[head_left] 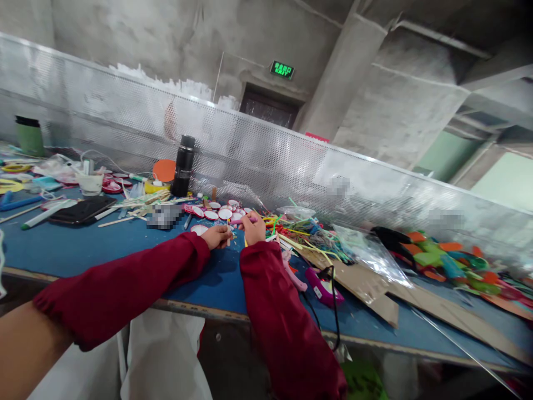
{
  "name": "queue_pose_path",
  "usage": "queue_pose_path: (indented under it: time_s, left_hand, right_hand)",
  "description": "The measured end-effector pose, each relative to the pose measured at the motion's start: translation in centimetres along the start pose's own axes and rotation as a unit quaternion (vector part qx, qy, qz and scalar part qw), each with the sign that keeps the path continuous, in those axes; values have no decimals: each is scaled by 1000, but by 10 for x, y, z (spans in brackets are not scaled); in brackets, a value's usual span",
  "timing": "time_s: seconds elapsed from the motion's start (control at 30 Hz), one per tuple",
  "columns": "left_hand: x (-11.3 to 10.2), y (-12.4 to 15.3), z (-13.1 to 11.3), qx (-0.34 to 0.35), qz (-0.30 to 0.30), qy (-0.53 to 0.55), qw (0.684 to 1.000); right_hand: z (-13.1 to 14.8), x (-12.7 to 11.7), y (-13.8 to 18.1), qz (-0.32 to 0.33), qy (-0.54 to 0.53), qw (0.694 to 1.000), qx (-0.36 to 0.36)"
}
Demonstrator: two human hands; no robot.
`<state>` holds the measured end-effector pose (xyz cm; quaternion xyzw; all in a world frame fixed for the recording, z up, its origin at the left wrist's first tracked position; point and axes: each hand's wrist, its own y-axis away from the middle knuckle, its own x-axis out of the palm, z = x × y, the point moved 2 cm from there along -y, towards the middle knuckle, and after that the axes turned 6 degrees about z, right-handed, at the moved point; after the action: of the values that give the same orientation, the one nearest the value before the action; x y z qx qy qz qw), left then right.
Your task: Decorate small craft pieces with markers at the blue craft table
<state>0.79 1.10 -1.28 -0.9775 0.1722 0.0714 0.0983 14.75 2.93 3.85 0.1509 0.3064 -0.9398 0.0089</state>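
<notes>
Above the blue tabletop (225, 278), my left hand (217, 237) is closed, pinching a small thin pale stick (229, 238) upright between its fingertips. My right hand (253, 229) is closed around a pink pen-like tool (239, 221), whose tip points left toward the top of the stick. Whether the tip touches the stick is too small to tell. Just behind both hands lie several round white discs with red rims (225, 214). A pink-handled tool (295, 275) rests beside my right forearm, near a purple device (323, 288) with a black cord.
Right of my hands is a tangle of coloured strands (308, 230), then cardboard strips (387, 305), a clear plastic bag (375, 250) and coloured pieces (453, 258). To the left are a black bottle (183, 166), loose sticks (141, 205) and a phone (87, 210). A perforated metal screen (258, 150) stands behind.
</notes>
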Motion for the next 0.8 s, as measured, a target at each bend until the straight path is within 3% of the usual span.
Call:
queue_pose_path:
  time_s: [0.8]
  left_hand:
    - [-1, -1, 3, 11, 8, -16, 1000]
  right_hand:
    - [4, -2, 0, 3, 19, 1000, -7]
